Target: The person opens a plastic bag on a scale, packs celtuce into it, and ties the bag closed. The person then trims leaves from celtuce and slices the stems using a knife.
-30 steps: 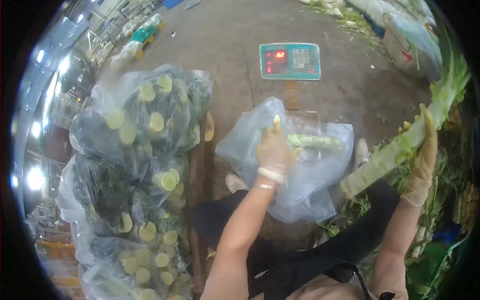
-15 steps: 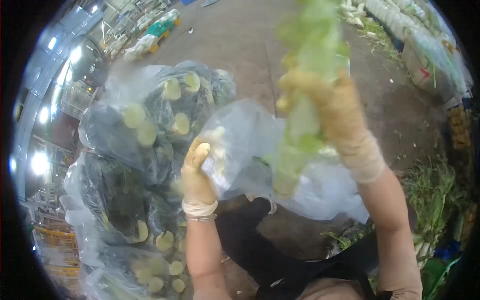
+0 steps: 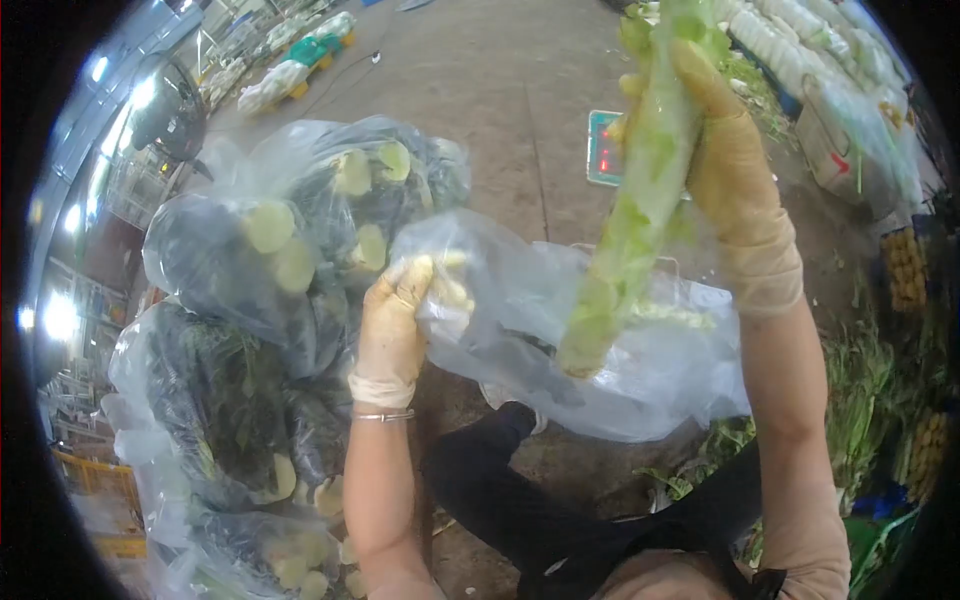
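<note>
My right hand (image 3: 735, 165), in a cream glove, grips a long pale-green celtuce stem (image 3: 640, 220). The stem is tilted, with its thick end pointing down toward the clear plastic bag (image 3: 500, 345) in front of my legs. My left hand (image 3: 395, 320), also gloved, is closed on the gathered edge of that bag. Some pale-green stalks (image 3: 670, 317) show through the plastic on the right. To the left of my left hand lie several filled plastic bags (image 3: 240, 390), with round pale cut ends showing through.
A scale display (image 3: 603, 148) with red digits stands beyond the stem. Leafy trimmings (image 3: 850, 410) lie on the floor at right. A large sack (image 3: 850, 150) and more bagged produce (image 3: 775, 45) line the upper right. Wrapped goods (image 3: 300, 65) sit at the far left.
My right hand has moved right and slightly up with the celtuce, bringing the scale display into view. My left hand has shifted slightly left, still on the bag's edge.
</note>
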{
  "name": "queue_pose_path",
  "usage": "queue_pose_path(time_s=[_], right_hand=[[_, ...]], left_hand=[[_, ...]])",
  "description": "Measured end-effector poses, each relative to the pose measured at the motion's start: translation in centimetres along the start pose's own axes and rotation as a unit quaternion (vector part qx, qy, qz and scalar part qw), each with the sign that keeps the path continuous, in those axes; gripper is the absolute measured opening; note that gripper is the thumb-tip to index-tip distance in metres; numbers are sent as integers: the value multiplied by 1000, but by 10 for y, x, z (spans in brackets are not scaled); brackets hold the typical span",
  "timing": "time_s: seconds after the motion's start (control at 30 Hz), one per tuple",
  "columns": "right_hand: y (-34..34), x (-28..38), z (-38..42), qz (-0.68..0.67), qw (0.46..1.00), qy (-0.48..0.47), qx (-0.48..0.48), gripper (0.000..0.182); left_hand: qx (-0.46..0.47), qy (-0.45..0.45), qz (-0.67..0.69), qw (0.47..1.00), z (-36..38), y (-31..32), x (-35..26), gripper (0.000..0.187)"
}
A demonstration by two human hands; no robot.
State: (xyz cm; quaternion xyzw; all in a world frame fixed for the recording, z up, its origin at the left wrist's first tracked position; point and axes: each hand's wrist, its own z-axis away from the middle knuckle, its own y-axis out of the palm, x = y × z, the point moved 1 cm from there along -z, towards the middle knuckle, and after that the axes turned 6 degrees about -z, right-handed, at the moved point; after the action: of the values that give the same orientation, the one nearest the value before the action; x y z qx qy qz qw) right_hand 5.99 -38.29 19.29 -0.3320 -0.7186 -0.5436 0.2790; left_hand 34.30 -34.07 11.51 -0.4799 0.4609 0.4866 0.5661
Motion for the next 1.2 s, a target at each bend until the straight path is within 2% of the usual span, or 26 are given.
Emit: queue_pose_path(time_s=[0.07,0.13,0.17,0.2,0.23,0.27,0.3,0.33,0.37,0.4,0.43,0.5,0.53,0.57,0.6,0.67,0.7,0.8,0.83,0.9,0.93,1.03,1.1,1.13,1.17,1.2], right_hand=[[21,-12,1,-12,1000,-3,15,42],[43,-28,3,-26,997,5,75,45],[52,-37,5,-29,992,18,122,47],[63,-53,5,-19,989,-24,144,43],[70,-71,5,-7,984,-69,165,39],[71,-86,6,29,985,-16,172,42],[66,-102,5,65,982,36,176,45],[51,-118,5,134,974,26,180,48],[33,-133,6,202,962,18,183,51],[13,-143,9,238,951,82,179,55],[-12,-151,12,275,934,145,178,60],[-80,-180,16,406,879,146,204,66],[-111,-181,21,447,854,156,214,66],[-136,-179,24,486,828,167,223,66],[-150,-172,26,485,829,169,220,66],[-169,-157,21,586,760,180,218,63],[-184,-163,19,581,762,184,217,63],[-232,-199,14,735,597,219,234,46],[-248,-214,20,754,560,243,243,44],[-273,-236,35,753,542,278,249,41],[-279,-242,41,745,546,291,248,39],[-281,-252,53,709,583,309,250,34],[-260,-258,54,671,622,302,269,31],[-229,-238,49,675,558,351,331,25],[-247,-271,72,709,589,176,346,23],[-215,-216,73,601,685,253,326,22]], left_hand=[[-20,15,149,988,-3,9,-7,28],[-39,18,138,990,-8,12,-9,33],[-83,9,164,983,-8,13,-12,32],[-125,-3,186,974,-8,13,-14,30],[-122,-3,179,976,-9,7,-10,30],[-127,86,78,985,-11,-6,-2,29],[-124,130,25,983,-15,-20,-2,28],[-124,174,-26,976,-20,-34,-2,28],[124,186,184,957,-25,-48,-5,30],[109,198,237,945,-27,-58,1,34],[96,212,288,929,-29,-68,8,39],[-136,212,241,937,-17,-75,19,45],[-95,196,304,928,-14,-71,11,45],[92,191,369,905,-18,-66,5,44],[98,185,369,906,-22,-63,5,44],[110,172,369,907,-31,-52,0,44],[34,140,365,920,-31,-35,0,42],[133,202,374,896,-47,-55,32,47],[276,204,368,864,-47,-68,15,46],[141,279,537,784,-12,-19,-30,43],[148,276,535,785,-7,-21,-25,43],[34,286,327,900,-3,-32,-3,44],[-113,255,169,945,-12,-24,9,45],[-155,231,83,957,-17,-14,15,45],[-177,205,1,963,-20,-1,18,46],[-181,187,-72,963,-22,11,20,46]])
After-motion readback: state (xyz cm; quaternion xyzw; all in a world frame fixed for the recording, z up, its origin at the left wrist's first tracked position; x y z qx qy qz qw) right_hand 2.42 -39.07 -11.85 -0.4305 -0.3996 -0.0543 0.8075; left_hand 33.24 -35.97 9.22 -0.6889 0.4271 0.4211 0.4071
